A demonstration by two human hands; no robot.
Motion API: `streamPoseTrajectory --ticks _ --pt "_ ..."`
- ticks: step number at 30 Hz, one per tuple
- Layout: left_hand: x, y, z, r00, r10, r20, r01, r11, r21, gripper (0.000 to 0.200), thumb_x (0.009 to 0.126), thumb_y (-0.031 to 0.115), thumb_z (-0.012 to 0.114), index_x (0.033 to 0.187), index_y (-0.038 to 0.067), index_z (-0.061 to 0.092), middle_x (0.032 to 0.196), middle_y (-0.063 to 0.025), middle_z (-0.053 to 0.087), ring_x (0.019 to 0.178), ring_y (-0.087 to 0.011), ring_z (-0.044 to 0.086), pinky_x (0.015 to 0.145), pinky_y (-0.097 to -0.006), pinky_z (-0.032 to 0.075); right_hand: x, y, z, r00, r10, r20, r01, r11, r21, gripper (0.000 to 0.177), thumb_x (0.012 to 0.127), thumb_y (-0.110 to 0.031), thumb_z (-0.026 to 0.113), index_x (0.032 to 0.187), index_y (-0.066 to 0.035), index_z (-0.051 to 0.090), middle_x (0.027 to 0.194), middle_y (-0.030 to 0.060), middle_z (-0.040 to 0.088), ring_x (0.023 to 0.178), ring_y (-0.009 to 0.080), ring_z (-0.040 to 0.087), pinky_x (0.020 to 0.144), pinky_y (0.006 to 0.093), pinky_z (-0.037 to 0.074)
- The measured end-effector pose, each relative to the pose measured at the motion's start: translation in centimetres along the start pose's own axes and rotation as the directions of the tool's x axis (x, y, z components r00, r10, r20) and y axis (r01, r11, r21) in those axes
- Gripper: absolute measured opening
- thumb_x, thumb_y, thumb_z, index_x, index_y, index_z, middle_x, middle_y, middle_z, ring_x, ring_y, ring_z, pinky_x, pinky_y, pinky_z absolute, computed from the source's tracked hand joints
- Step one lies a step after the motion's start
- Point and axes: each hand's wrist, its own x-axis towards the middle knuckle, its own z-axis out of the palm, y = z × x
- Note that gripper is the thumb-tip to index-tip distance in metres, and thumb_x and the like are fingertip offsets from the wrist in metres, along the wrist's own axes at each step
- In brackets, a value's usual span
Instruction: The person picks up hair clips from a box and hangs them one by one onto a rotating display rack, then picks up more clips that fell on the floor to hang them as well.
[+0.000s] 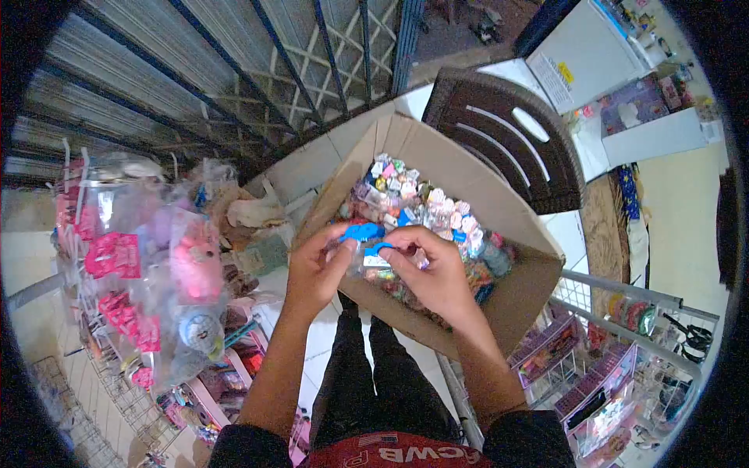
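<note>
Over the open cardboard box (507, 312), both my hands meet at a small packet with a blue card (363, 232) and a white lower part. My left hand (318, 269) pinches its left side between thumb and fingers. My right hand (429, 273) has its thumb and fingers closed on the blue and white right part. What the packet contains is too small to make out. Beneath my hands, the box holds many small colourful packaged trinkets (445, 210), some with white and pink flower-like shapes.
A brown woven-pattern plastic chair (484, 125) stands just behind the box. Hanging bags with pink labels (117, 256) crowd the left side. A wire rack with purple baskets (593, 382) is at the right. A folding metal gate (312, 62) runs along the back.
</note>
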Motion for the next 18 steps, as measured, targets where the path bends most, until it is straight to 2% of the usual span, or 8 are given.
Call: streamPoseTrajectory --ticks 1,3,5,8,10,13,16,18 --pt "-0.6 1.3 -0.3 1.0 0.028 -0.006 -0.028 1.0 0.0 0.022 0.092 0.011 0.062 0.112 0.003 0.063 0.098 -0.0011 0.065 0.084 -0.0075 0.057 0.074 -0.0239 0.046 -0.2 -0.7 0.1 1.0 -0.028 0.001 0.028 1.0 -0.005 0.018 0.085 -0.003 0.069 0.101 0.001 0.064 0.09 0.0077 0.067 0.083 0.0125 0.063 0.075 0.0272 0.05" --pt "-1.9 4.1 -1.0 0.996 -0.046 0.081 0.036 0.991 0.129 0.021 0.091 0.01 0.062 0.111 0.001 0.063 0.099 -0.0036 0.066 0.091 -0.0092 0.058 0.081 -0.0256 0.046 -0.8 -2.4 0.4 1.0 -0.006 -0.018 0.005 0.999 -0.04 0.018 0.085 -0.003 0.069 0.102 0.001 0.064 0.09 0.0074 0.067 0.083 0.0118 0.063 0.074 0.0268 0.05" --pt "-3.2 5.3 -1.3 0.997 -0.028 0.078 0.02 0.995 0.103 0.02 0.092 0.011 0.062 0.109 0.001 0.063 0.098 -0.0038 0.066 0.092 -0.0093 0.058 0.083 -0.0266 0.046 -1.8 -4.4 0.9 1.0 -0.013 -0.015 0.012 0.996 -0.093 0.018 0.085 -0.003 0.069 0.102 0.0 0.064 0.087 0.0075 0.066 0.083 0.0125 0.062 0.073 0.0271 0.05" --pt "-5.4 7.5 -2.0 0.995 0.026 0.097 -0.041 0.987 0.158 0.02 0.092 0.011 0.062 0.108 0.0 0.063 0.097 -0.0049 0.066 0.092 -0.0105 0.058 0.084 -0.0271 0.046 -3.2 -5.8 1.9 0.989 -0.15 -0.005 0.149 0.986 -0.077 0.017 0.084 -0.003 0.07 0.1 -0.001 0.065 0.086 0.0079 0.065 0.079 0.0146 0.06 0.07 0.0279 0.048" --pt "-7.0 7.9 -3.1 0.995 0.07 0.066 -0.081 0.98 0.179 0.021 0.092 0.013 0.062 0.109 0.001 0.063 0.097 -0.0042 0.066 0.091 -0.0099 0.058 0.083 -0.0274 0.047 -4.0 -6.7 2.5 0.991 -0.133 -0.009 0.13 0.981 -0.145 0.018 0.081 -0.003 0.071 0.098 -0.001 0.065 0.086 0.0082 0.064 0.075 0.0163 0.057 0.067 0.0287 0.047" --pt "-9.2 9.3 -4.1 0.993 0.104 0.056 -0.111 0.983 0.149 0.021 0.093 0.015 0.063 0.109 0.002 0.063 0.097 -0.0031 0.066 0.09 -0.0088 0.058 0.081 -0.0273 0.048 -4.8 -9.0 3.6 0.975 -0.22 0.006 0.219 0.968 -0.119 0.018 0.078 -0.001 0.073 0.095 -0.001 0.066 0.085 0.0078 0.063 0.073 0.0165 0.056 0.066 0.0281 0.046" --pt "-11.3 11.1 -5.4 0.998 0.053 0.038 -0.057 0.991 0.118 0.022 0.093 0.016 0.062 0.11 0.002 0.063 0.097 -0.0034 0.066 0.088 -0.0088 0.058 0.078 -0.0268 0.048 -5.3 -11.8 4.6 0.967 -0.247 0.057 0.252 0.962 -0.101 0.017 0.079 0.0 0.073 0.094 -0.001 0.066 0.084 0.0078 0.063 0.073 0.0167 0.056 0.066 0.0282 0.046" --pt "-12.5 12.7 -6.1 0.995 0.096 0.009 -0.097 0.986 0.134 0.023 0.093 0.017 0.062 0.11 0.001 0.063 0.097 -0.0039 0.066 0.088 -0.0092 0.059 0.078 -0.0269 0.048 -5.7 -13.4 5.3 0.967 -0.24 0.092 0.247 0.966 -0.078 0.017 0.079 0.0 0.072 0.094 -0.001 0.066 0.083 0.0073 0.062 0.073 0.0166 0.055 0.067 0.0283 0.045"
